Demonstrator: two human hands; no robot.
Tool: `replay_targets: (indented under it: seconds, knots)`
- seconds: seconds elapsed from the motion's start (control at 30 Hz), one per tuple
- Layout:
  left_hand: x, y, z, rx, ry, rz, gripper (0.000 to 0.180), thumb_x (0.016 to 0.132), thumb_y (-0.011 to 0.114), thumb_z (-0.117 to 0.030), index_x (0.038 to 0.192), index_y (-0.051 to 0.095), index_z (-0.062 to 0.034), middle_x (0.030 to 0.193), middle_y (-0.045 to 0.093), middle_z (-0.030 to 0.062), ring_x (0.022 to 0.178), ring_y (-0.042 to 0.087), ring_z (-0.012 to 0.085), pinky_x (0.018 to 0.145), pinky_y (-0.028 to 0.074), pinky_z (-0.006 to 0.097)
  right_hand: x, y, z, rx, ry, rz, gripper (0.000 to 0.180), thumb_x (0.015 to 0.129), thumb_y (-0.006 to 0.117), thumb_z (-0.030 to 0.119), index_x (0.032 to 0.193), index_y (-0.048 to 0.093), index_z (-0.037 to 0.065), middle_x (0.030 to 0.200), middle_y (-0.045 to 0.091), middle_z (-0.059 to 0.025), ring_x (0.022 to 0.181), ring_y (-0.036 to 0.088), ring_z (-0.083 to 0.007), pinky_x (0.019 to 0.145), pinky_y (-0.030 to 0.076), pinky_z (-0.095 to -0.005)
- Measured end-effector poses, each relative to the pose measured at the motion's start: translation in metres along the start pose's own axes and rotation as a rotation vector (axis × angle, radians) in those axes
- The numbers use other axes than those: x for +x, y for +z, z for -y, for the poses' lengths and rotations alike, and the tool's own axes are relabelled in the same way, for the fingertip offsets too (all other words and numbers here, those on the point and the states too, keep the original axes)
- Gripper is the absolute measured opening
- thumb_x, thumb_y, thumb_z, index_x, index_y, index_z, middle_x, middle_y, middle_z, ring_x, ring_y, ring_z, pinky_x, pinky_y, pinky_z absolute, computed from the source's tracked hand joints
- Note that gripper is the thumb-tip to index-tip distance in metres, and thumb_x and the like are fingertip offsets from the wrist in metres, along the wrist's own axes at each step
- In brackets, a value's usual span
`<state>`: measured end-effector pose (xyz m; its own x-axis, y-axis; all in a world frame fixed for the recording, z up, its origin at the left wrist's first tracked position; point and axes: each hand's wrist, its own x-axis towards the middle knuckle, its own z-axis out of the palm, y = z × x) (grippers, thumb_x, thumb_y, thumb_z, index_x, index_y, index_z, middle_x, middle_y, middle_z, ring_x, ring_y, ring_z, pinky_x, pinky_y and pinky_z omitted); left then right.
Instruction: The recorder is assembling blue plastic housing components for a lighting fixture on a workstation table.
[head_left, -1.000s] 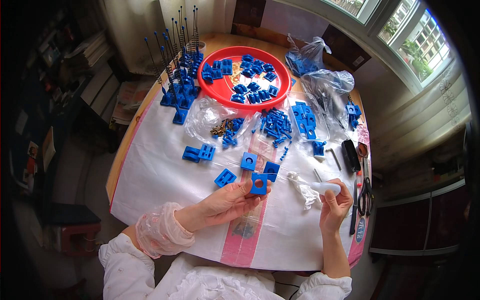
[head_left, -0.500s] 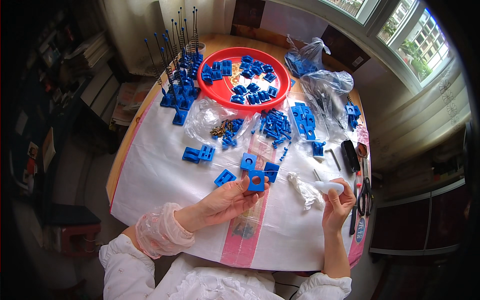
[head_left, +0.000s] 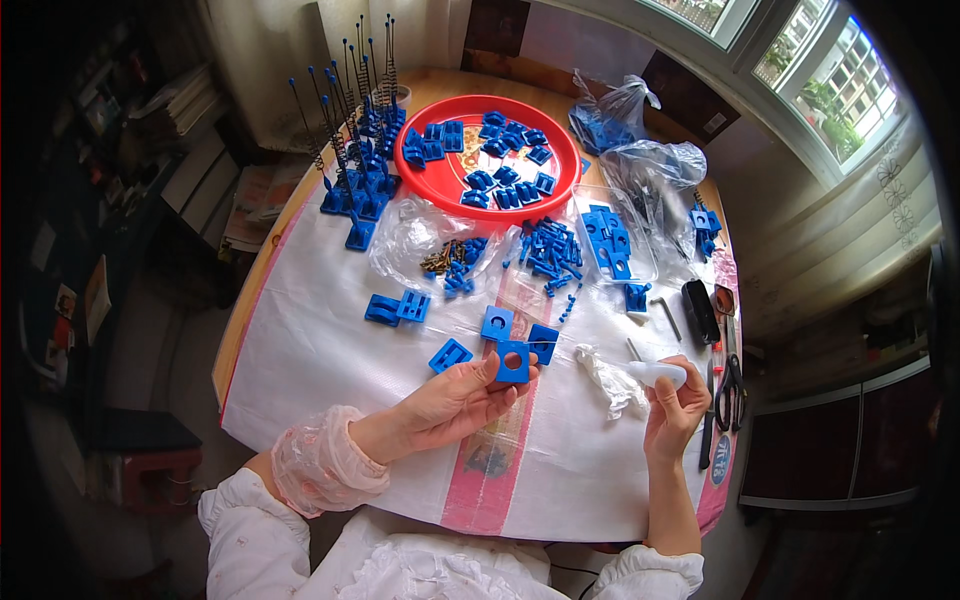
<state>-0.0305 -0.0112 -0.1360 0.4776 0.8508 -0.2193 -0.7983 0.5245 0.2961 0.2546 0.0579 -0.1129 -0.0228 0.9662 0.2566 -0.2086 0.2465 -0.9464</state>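
Note:
Between its thumb and fingers my left hand [head_left: 462,402] grips a square blue plastic piece [head_left: 513,362] with a round hole in it. My right hand [head_left: 676,412] is closed around a small translucent white squeeze bottle [head_left: 664,374], whose narrow tip points left toward the blue piece, a gap apart from it. Just beyond the held piece lie a blue square part [head_left: 496,322] and another blue part [head_left: 544,343], partly overlapped by my fingers. Left of them rests a slotted blue part [head_left: 450,355]. A crumpled white tissue [head_left: 612,382] lies between my hands.
A red round tray [head_left: 420,180] holds several blue parts. Spring-topped blue assemblies [head_left: 365,190] stand far left. Near the middle are blue pins [head_left: 552,255] and a plastic bag [head_left: 400,240] with brass-coloured bits. Scissors [head_left: 735,385] and a black case [head_left: 701,311] lie at right.

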Motion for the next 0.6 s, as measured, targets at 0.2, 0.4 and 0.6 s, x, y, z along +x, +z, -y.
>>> replay_targets:
  seconds: [0.2,0.4,0.6]
  knots:
    - [-0.0012,0.0020,-0.0010,-0.016,-0.005,0.009,0.051,0.097,0.059,-0.032,0.136,0.049,-0.0008,0.127,0.058,0.0090,0.111,0.059,0.0124,0.094,0.055,0.020,0.0005,-0.0044,-0.0038,0.004,-0.005,0.000,0.016,0.083,0.072,0.002,0.097,0.066,-0.004,0.087,0.060,-0.0054,0.068,0.053,-0.0083,0.059,0.041,-0.0214]
    - [-0.0010,0.0018,-0.0010,-0.006,-0.001,0.005,0.051,0.097,0.058,-0.033,0.136,0.050,-0.0006,0.126,0.058,0.0088,0.111,0.059,0.0125,0.093,0.055,0.020,0.0007,-0.0040,-0.0036,0.005,-0.010,0.003,0.015,0.084,0.072,0.004,0.096,0.065,-0.003,0.086,0.060,-0.0052,0.068,0.052,-0.0086,0.059,0.039,-0.0218]
    - [-0.0002,0.0019,-0.0007,-0.006,-0.001,0.000,0.052,0.097,0.059,-0.034,0.135,0.050,-0.0002,0.126,0.058,0.0087,0.110,0.059,0.0119,0.093,0.055,0.019,0.0000,-0.0012,-0.0019,-0.008,-0.007,0.003,0.017,0.086,0.074,0.009,0.094,0.064,-0.002,0.085,0.059,-0.0048,0.067,0.049,-0.0086,0.060,0.038,-0.0216]
